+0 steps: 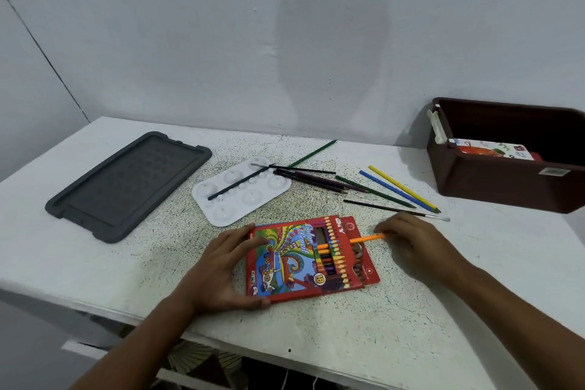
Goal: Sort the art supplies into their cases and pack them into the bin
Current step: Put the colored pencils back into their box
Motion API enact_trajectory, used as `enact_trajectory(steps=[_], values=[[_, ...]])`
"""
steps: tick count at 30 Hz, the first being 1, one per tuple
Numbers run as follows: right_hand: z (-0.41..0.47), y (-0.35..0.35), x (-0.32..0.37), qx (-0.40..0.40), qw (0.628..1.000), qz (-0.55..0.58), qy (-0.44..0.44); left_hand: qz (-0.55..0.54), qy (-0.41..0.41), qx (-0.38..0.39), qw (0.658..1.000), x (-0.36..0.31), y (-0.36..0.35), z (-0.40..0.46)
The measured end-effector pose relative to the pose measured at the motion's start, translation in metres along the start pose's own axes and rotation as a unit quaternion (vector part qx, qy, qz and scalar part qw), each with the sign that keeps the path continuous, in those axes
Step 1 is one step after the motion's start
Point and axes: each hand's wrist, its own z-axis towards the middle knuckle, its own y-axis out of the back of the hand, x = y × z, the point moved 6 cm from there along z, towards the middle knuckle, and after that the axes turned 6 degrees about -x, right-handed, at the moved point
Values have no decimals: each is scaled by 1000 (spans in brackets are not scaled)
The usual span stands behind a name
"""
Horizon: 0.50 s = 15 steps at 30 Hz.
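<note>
While the left hand (221, 269) grips the pencil case (308, 258) and the right hand (414, 244) pinches an orange pencil (364, 239) at its mouth — misalignment could snag the flap, buckling the cardboard — loose pencils (399, 188) lie beyond the right hand.

A bare strip of tabletop (380, 342) was left along the near edge, and another between the grey lid (126, 185) at far left and the pencil box (304, 260). The middle was blocked by the white palette (240, 191) and by loose pencils (399, 188) fanned toward the right. The far right corner was taken up by the brown bin (506, 180), its top left open for entry from above.
</note>
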Motion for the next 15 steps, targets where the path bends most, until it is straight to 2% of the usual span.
enact_trajectory(steps=[7, 15], values=[[7, -30, 13, 52, 986, 116, -108, -1, 0, 4, 1000, 0, -1, 0], [7, -35, 17, 74, 979, 142, -125, -1, 4, 7, 1000, 2, -1, -1]])
